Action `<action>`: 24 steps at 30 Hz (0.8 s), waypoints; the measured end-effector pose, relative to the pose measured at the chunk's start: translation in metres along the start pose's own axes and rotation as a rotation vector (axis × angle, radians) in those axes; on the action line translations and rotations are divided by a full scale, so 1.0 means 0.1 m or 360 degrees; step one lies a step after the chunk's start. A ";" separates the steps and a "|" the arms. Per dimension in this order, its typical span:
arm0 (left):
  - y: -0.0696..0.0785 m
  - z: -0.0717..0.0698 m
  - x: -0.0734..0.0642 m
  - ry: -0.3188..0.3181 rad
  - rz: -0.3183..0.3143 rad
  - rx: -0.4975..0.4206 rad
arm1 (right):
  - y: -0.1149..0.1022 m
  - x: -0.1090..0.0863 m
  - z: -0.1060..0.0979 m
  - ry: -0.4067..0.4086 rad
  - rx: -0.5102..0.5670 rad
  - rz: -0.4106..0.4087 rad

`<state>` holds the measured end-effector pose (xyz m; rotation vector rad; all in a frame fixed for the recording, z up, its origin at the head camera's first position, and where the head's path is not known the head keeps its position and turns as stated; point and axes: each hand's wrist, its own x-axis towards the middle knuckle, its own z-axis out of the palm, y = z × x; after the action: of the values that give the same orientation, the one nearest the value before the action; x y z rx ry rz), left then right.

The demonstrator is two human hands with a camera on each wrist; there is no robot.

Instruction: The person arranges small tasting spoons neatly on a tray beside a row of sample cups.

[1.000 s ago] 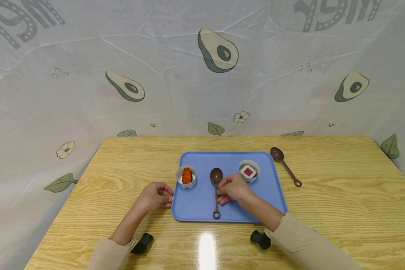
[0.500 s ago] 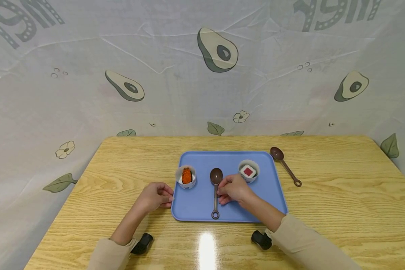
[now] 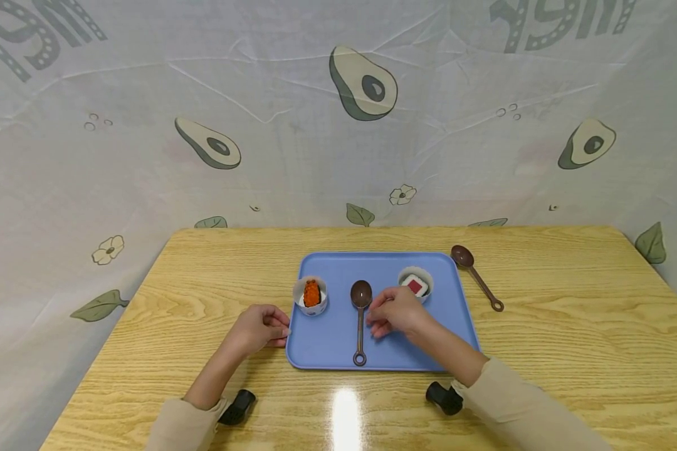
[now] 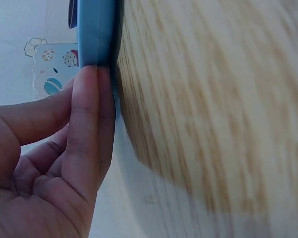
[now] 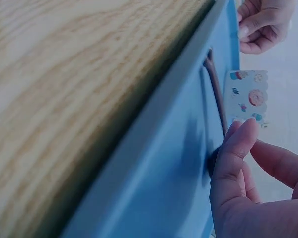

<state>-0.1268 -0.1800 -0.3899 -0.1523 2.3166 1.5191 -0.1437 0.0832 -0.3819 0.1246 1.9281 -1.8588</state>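
Note:
On a blue tray (image 3: 335,351) lies a dark brown spoon (image 3: 361,295), bowl toward the back. My right hand (image 3: 397,310) hovers just right of its handle, fingers loosely bent and holding nothing. In the right wrist view the right hand (image 5: 238,173) partly hides the spoon (image 5: 217,94). My left hand (image 3: 259,329) touches the tray's left rim; in the left wrist view its fingertips (image 4: 87,79) meet the tray's outer wall. A patterned paper cup (image 3: 313,309) with an orange roe sushi piece (image 3: 312,293) stands at the tray's left.
At the tray's back right another paper cup (image 3: 424,274) holds a white sushi roll (image 3: 416,285) with a red centre, partly behind my right hand. A second brown spoon (image 3: 479,282) lies on the wooden table (image 3: 558,313) beyond the tray's right edge. A printed cloth (image 3: 293,144) hangs behind.
My right hand has let go of the spoon's handle and moved slightly right. The spoon's handle end has shifted slightly left. My left hand stays at the tray's rim.

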 end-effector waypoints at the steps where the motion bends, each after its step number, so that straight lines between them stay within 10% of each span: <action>1: 0.00 0.00 0.00 0.0001 -0.0004 0.0000 | -0.02 -0.01 -0.01 0.0002 -0.0001 0.0000; 24: -0.01 -0.01 -0.01 -0.0025 0.0034 -0.0012 | -0.46 -0.19 -0.54 -0.0046 0.0006 -0.0096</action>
<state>-0.1263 -0.1817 -0.3899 -0.1178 2.3076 1.5344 -0.1584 0.1360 -0.3328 0.0413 1.9289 -1.8924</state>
